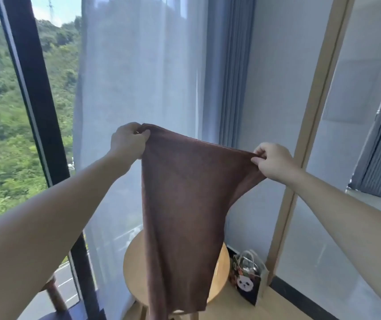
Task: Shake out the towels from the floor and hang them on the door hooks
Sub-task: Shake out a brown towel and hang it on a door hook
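A brown towel [182, 215] hangs spread out in front of me, held up by its top edge. My left hand [128, 140] pinches the top left corner between thumb and fingers. My right hand [271, 161] pinches the top right corner, a little lower than the left. The towel's lower part hangs down over a round stool and narrows toward the bottom. No door hooks are in view.
A round wooden stool [219, 269] stands below the towel. A small gift bag with a panda print [247, 279] sits on the floor beside it. Sheer white curtains [138, 77] and a blue curtain [228, 65] hang behind. A frosted glass panel [346, 158] in a wooden frame stands right.
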